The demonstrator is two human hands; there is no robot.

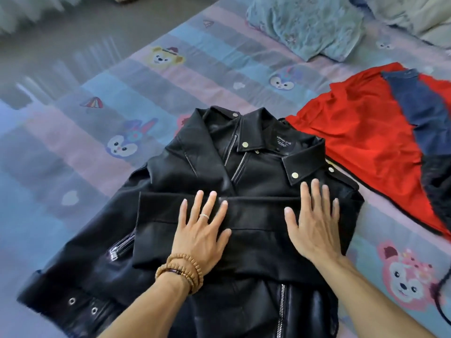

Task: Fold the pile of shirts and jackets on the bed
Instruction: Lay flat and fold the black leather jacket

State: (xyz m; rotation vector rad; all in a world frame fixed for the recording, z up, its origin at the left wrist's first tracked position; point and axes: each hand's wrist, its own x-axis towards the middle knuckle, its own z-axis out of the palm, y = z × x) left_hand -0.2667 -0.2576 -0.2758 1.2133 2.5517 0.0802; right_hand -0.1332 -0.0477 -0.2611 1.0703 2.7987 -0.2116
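A black leather jacket point(258, 172) lies front up on the bed, collar pointing away from me, with silver zips and brass snaps. One sleeve point(161, 211) is folded flat across the chest. My left hand point(202, 230), with a ring and wooden bead bracelets at the wrist, presses flat on that sleeve with fingers spread. My right hand point(314, 220) lies flat on the jacket's right chest, just below the collar flap. To the right, a red garment point(361, 132) with a dark blue piece point(419, 113) on top is spread out.
The bed sheet point(136, 93) is pink and blue with cartoon animals. A light blue patterned cloth point(310, 25) lies crumpled at the far side, and pale bedding point(415, 13) sits at the top right corner. Grey floor point(73, 37) lies beyond the bed's left edge.
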